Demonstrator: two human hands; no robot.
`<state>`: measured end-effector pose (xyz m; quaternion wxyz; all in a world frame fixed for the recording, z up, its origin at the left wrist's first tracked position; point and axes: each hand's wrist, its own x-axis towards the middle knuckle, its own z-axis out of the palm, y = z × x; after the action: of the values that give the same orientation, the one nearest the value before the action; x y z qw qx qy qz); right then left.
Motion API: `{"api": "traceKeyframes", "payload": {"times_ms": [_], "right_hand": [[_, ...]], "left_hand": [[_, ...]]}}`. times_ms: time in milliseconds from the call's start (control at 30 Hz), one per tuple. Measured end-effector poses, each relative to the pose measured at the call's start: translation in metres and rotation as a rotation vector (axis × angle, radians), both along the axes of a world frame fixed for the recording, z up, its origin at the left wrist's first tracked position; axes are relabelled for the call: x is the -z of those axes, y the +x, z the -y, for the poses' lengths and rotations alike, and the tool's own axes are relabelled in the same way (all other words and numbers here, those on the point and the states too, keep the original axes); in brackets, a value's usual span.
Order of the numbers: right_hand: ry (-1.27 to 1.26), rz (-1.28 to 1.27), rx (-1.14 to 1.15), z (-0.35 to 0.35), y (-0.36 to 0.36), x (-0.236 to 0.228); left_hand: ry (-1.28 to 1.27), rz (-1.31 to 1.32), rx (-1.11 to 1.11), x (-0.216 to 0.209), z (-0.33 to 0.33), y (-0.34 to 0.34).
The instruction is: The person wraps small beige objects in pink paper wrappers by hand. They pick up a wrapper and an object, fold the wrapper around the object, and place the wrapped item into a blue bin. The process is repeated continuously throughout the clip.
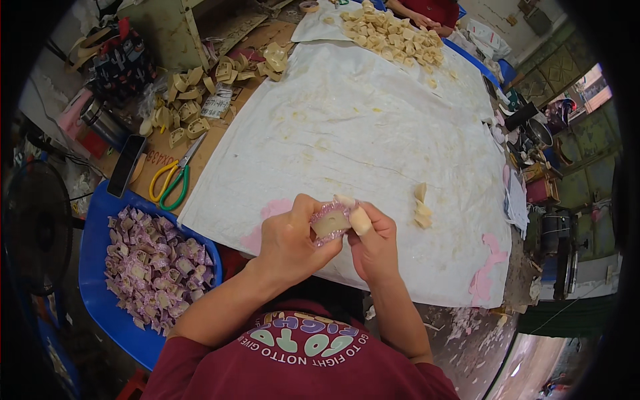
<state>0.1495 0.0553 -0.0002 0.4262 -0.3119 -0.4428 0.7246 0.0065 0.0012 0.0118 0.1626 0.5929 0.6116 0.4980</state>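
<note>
Over the near edge of the white cloth I hold a small beige piece with purple glittery edging [331, 225]. My left hand [288, 235] grips it from the left, thumb below and fingers above. From the other side, my right hand [375, 243] pinches its right end; beige covers wrap the thumb and a fingertip. My fingers hide part of the piece. At my lower left, a blue basin [97, 280] holds a heap of similar purple-edged pieces [150, 267]. A short row of plain beige pieces [422, 208] lies on the cloth to the right.
The white cloth [320, 133] covers the table. Scissors with yellow and green handles [175, 180], a phone [125, 167] and plain beige parts [190, 110] lie at the left. A beige pile [393, 37] sits at the far end, near another person's hands [427, 21].
</note>
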Motion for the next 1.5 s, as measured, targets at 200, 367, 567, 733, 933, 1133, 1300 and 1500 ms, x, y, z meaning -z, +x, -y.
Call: {"api": "traceKeyframes", "payload": {"times_ms": [200,367,567,733,933,1133,1300,1500], "right_hand": [[0.116,0.122,-0.041,0.000,-0.005,-0.002],[0.223,0.293,-0.024,0.007,-0.012,-0.008],[0.374,0.335,-0.076,0.005,-0.002,-0.003],[0.630,0.463,-0.025,-0.003,0.004,-0.007],[-0.065,0.167,-0.216,0.004,0.011,-0.009],[0.225,0.272,0.023,0.020,0.000,-0.011],[0.125,0.231,-0.007,0.017,0.002,-0.005],[-0.368,-0.200,-0.289,-0.003,0.010,-0.010]], "left_hand": [[-0.082,0.095,-0.063,0.006,-0.005,-0.001],[-0.081,0.063,-0.063,0.010,-0.005,-0.001],[-0.158,0.063,0.100,0.002,-0.001,-0.013],[-0.109,0.527,0.316,-0.003,-0.005,-0.031],[0.037,0.353,0.163,-0.008,-0.001,-0.018],[-0.152,0.703,0.321,-0.018,-0.002,-0.020],[0.028,-0.014,0.192,-0.018,0.001,-0.008],[-0.020,0.671,0.316,-0.009,-0.001,0.001]]}}
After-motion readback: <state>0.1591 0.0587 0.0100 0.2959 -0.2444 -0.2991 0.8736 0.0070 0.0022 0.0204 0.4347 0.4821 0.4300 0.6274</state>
